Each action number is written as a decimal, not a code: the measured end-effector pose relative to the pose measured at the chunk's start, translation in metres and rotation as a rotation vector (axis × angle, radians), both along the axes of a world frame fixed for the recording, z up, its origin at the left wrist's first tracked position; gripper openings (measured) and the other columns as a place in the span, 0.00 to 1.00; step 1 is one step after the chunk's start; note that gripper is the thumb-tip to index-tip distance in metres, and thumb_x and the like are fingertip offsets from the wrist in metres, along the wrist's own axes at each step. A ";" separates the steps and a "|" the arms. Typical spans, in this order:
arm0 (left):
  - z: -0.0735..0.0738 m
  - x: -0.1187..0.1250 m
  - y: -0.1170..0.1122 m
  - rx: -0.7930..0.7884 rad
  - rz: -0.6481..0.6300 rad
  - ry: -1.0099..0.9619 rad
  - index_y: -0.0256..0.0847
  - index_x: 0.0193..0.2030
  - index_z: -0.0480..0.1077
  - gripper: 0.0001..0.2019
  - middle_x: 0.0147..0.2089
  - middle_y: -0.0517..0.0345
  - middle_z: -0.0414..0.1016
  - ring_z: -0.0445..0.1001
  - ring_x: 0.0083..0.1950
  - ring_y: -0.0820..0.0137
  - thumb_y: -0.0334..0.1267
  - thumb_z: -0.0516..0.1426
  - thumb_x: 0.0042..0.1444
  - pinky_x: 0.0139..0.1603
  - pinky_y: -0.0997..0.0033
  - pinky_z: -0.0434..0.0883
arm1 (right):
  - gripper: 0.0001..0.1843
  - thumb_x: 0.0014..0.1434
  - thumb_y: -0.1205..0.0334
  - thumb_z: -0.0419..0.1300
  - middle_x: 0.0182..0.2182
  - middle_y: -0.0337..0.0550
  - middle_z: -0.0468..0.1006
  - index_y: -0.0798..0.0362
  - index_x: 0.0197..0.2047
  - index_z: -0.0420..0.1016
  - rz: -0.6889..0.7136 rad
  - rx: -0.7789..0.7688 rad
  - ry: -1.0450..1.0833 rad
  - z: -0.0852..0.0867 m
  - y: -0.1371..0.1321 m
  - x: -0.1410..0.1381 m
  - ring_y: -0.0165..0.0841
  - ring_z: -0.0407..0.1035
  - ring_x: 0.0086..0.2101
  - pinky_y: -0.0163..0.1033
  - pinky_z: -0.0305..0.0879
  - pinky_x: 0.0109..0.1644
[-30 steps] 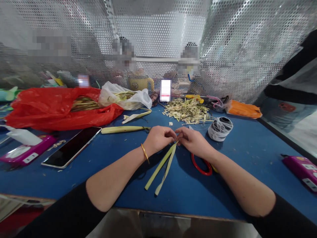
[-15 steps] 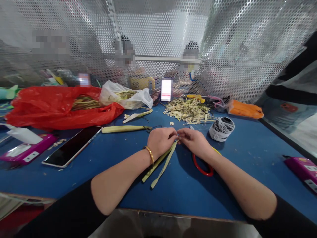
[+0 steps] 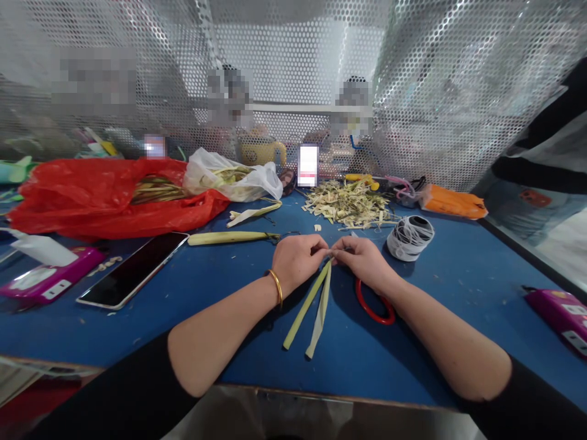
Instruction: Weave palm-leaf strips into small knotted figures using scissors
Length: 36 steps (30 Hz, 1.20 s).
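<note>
My left hand point(image 3: 299, 253), with a gold bangle at the wrist, is closed in a pinch at the top of two pale green plant strips point(image 3: 306, 308). My right hand point(image 3: 361, 260) pinches at the same joined end, its fingertips almost touching the left ones. The strips' loose ends spread apart toward me over the table. What exactly lies between the fingertips is too small to make out. Under my right hand and wrist shows a red loop handle point(image 3: 373, 305), the rest of it covered. A spool of white thread point(image 3: 410, 238) stands to the right.
A heap of plant scraps point(image 3: 346, 203) lies behind my hands. To the left are a long green stalk point(image 3: 229, 238), a phone point(image 3: 135, 272), a red plastic bag point(image 3: 92, 201) and a white bag point(image 3: 233, 177). A perforated metal screen point(image 3: 302, 67) closes off the back; a person stands at right.
The strips' loose ends have swung to the right and now hang more toward me, clear of my left forearm. Both hands stay in nearly the same place.
</note>
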<state>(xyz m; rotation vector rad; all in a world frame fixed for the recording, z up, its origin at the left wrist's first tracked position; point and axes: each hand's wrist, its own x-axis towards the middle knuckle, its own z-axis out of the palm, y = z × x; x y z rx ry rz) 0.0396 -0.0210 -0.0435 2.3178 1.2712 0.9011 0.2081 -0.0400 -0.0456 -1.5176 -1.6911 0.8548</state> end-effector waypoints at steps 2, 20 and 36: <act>-0.001 0.000 0.001 -0.007 0.001 -0.021 0.44 0.33 0.77 0.07 0.32 0.60 0.79 0.74 0.33 0.71 0.41 0.58 0.54 0.34 0.75 0.61 | 0.07 0.53 0.61 0.57 0.23 0.39 0.77 0.54 0.29 0.73 -0.004 -0.016 0.033 0.001 0.000 -0.001 0.29 0.66 0.23 0.34 0.60 0.29; 0.001 -0.007 0.014 -0.217 -0.029 0.077 0.39 0.25 0.73 0.11 0.26 0.57 0.74 0.68 0.30 0.70 0.39 0.53 0.54 0.30 0.72 0.58 | 0.11 0.53 0.55 0.59 0.32 0.42 0.78 0.54 0.29 0.67 0.213 -0.156 0.531 0.015 -0.010 -0.007 0.29 0.73 0.28 0.35 0.64 0.33; -0.002 0.005 0.007 -0.923 -0.245 -0.850 0.38 0.25 0.63 0.11 0.25 0.62 0.66 0.63 0.20 0.79 0.42 0.56 0.53 0.21 0.78 0.59 | 0.11 0.52 0.55 0.61 0.24 0.35 0.73 0.53 0.26 0.66 0.128 -0.073 0.468 0.012 -0.007 -0.008 0.27 0.68 0.24 0.35 0.63 0.32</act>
